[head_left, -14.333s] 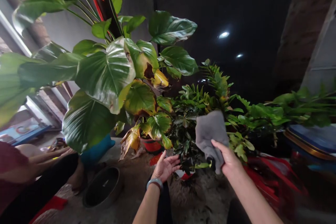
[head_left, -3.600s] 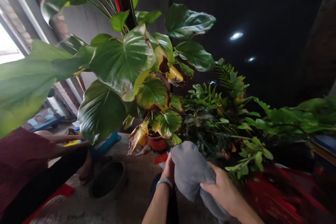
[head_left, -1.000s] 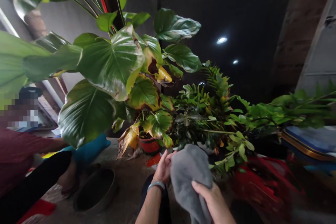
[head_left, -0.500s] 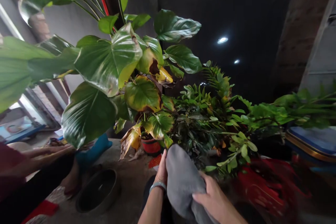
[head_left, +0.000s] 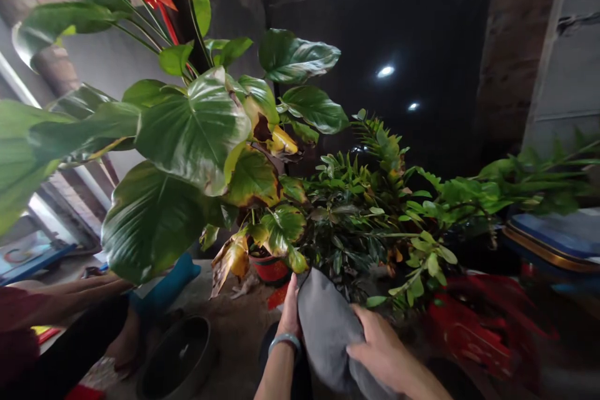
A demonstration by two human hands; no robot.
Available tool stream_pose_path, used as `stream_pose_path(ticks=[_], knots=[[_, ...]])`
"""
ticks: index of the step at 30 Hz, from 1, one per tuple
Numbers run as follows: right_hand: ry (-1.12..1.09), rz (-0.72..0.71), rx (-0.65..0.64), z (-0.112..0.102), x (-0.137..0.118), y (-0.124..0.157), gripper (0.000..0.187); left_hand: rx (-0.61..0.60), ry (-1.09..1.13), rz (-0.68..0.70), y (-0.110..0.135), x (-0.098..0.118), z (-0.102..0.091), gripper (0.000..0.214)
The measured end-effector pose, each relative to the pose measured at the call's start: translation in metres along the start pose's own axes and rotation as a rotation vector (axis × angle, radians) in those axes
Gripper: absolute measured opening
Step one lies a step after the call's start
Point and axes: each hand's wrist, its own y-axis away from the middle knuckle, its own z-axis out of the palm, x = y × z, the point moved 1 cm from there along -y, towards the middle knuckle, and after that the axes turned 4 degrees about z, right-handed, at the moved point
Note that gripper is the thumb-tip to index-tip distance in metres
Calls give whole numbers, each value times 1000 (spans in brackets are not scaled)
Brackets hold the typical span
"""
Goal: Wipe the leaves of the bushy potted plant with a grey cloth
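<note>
A grey cloth (head_left: 323, 325) is held low in the middle between both hands. My right hand (head_left: 382, 350) grips its lower right side with the fingers curled over it. My left hand (head_left: 289, 315), with a bracelet at the wrist, lies behind the cloth's left edge and presses against it; its fingers are mostly hidden. Just above the cloth is a small-leaved green plant (head_left: 370, 219). To its left stands a big-leaved plant (head_left: 197, 137) in a red pot (head_left: 269, 267), with some yellow and brown leaves.
Another person sits at the left, with an arm (head_left: 70, 290) and a dark trouser leg showing. A dark round bowl (head_left: 175, 356) lies on the ground at lower left. A blue pot (head_left: 164, 284) stands behind it. Red objects (head_left: 473, 331) are at the right, and a black panel (head_left: 398, 62) behind.
The view has tilted slightly, and the cloth and both hands sit a little lower in the picture. The cloth stays held between both hands, close under the small-leaved plant.
</note>
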Motion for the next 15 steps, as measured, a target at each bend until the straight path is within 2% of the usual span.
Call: stream_pose_path(ticks=[2,4,7,9,10,13,15], knots=[[-118,-94,-46,-17,-8,9,52,12,2,11,-1,0,-4,42],[-234,-214,-20,-38,-29,3,47,-16,8,54,-4,-1,-6,35],[-333,-270,189,-53,-57,-24,36,-98,-18,49,-8,0,-3,45],[-338,-202,292,-44,-57,-37,34,-139,-44,12,-8,1,-1,57],[-318,-155,295,-35,-52,-39,35,-137,-51,3,-7,2,0,60],[-168,-20,130,-4,-22,-25,44,-33,-55,10,-6,3,-6,57],[-97,3,-1,3,-7,-7,50,17,-56,28,-6,2,-13,50]])
